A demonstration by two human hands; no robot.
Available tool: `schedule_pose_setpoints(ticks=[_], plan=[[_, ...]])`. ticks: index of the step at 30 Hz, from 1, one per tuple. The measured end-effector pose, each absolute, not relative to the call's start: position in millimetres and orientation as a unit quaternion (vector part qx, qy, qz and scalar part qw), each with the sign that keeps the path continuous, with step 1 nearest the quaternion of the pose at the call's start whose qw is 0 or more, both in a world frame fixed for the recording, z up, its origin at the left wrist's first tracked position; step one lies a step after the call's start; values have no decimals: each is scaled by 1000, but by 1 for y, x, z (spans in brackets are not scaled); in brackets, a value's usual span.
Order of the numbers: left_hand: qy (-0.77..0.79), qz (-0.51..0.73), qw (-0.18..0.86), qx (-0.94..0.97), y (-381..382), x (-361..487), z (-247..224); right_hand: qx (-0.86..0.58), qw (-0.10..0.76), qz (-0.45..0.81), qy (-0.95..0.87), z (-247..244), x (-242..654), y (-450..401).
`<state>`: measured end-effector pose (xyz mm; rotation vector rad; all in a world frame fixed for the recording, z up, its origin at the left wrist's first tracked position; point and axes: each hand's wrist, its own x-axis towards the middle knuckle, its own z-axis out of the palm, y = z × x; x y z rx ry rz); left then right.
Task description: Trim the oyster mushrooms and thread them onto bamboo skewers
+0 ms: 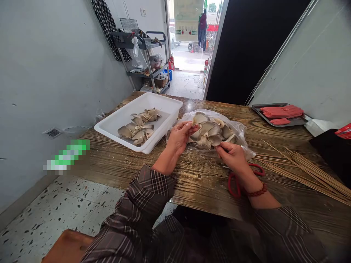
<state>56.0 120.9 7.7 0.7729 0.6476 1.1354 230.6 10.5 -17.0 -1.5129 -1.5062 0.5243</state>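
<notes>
My left hand (178,138) pinches the left edge of a grey oyster mushroom cluster (206,132). On its lower right edge, the fingertips of my right hand (233,156) are closed on a cap. Beneath and behind the cluster spreads a clear plastic bag (242,140) with more mushrooms in it. Red-handled scissors (233,186) lie partly under my right wrist, their blades mostly hidden. To the left, a white plastic tub (164,140) holds oyster mushrooms threaded on skewers (137,128).
Loose wooden skewers (307,168) are spread on the right of the wooden table (192,182). Behind them, a dark tray (279,124) carries pink-red sticks (282,110). A black container (331,149) stands at the right edge. Beyond the table are a shelf cart (149,45) and a doorway.
</notes>
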Motion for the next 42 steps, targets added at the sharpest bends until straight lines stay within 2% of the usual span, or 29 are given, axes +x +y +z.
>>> schedule_pose_setpoints(ticks=[31, 42], plan=[[276, 537, 694, 391, 121, 58, 4, -605, 467, 215, -608, -22, 231, 11], [305, 466, 737, 384, 124, 52, 5, -600, 470, 194, -617, -25, 231, 12]])
